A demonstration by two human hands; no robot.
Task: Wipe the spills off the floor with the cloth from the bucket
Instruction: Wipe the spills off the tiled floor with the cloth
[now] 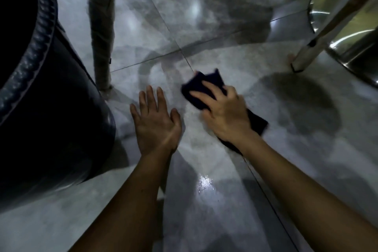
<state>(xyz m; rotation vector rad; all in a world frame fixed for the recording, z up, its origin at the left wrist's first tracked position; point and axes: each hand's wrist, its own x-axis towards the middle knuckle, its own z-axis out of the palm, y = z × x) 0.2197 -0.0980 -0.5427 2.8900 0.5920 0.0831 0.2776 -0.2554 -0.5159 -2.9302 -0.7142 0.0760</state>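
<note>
Two hands low on floor [306,149], right hand [225,112] pressing dark cloth [196,88], left hand [155,120] splayed beside bucket [51,108]

No writing, label, brand, number or sign can be read anywhere in the view. The dark bucket [51,88] at the left shows only a plain ribbed rim, the dark cloth [202,90] bears no tag or print that can be made out, and the shiny metal vessel [351,47] at the far right carries no legible marking.
</note>
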